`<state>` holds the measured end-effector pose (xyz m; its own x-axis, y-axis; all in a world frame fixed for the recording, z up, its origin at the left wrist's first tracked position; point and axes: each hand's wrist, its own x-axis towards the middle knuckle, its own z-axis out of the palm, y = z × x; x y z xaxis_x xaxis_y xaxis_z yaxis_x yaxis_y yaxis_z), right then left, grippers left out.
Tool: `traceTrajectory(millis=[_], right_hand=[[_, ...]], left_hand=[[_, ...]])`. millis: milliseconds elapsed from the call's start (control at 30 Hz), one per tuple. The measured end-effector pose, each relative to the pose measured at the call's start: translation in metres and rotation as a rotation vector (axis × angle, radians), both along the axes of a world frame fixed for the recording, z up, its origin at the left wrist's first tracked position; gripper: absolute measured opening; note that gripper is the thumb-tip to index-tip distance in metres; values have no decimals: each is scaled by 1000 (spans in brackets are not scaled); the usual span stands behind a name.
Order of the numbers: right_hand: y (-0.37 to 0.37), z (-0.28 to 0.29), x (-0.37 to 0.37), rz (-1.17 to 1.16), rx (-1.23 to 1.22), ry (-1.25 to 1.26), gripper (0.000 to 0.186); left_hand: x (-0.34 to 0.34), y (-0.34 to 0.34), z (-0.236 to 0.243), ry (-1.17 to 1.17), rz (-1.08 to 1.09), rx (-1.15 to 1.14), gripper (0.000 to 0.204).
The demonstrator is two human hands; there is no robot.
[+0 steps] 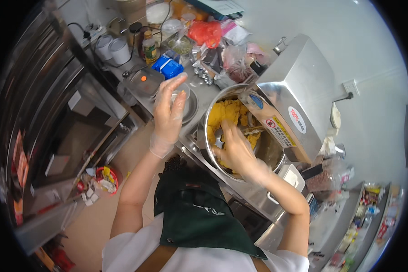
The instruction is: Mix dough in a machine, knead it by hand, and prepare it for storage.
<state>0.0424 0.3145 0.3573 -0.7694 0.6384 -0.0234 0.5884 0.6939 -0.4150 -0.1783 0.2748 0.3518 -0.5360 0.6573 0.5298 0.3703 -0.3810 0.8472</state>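
My left hand (168, 115), in a clear glove, is raised at the counter's front, open with loosely bent fingers, in front of a small steel bowl (189, 113). My right hand (235, 154), also gloved, reaches into the large steel mixer bowl (210, 159), its thumb apart from its fingers and its fingertips against yellow dough (222, 110). The mixer's steel housing (299, 77) overhangs the bowl's right side, and part of a beater shows among the dough.
Bags, jars, an oil bottle (149, 50) and a blue packet (167, 66) crowd the steel counter (186, 136). A tall steel appliance (59, 113) stands left, beside a red bin (113, 181). A white container (288, 181) sits right of the bowl; packed shelves (367, 217) line the right.
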Motion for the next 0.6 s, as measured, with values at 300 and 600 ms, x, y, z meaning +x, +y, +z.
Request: traceTrajectory(millis=[300,600], right_hand=[[54,-97,-79,-386,380,-584,65],[62,-79,-59,-244,240,-334,39]], left_hand=[[-54,-37,-33,-352,-183,-150,30],[-48,-24,-25,-388,-279,-125,24]])
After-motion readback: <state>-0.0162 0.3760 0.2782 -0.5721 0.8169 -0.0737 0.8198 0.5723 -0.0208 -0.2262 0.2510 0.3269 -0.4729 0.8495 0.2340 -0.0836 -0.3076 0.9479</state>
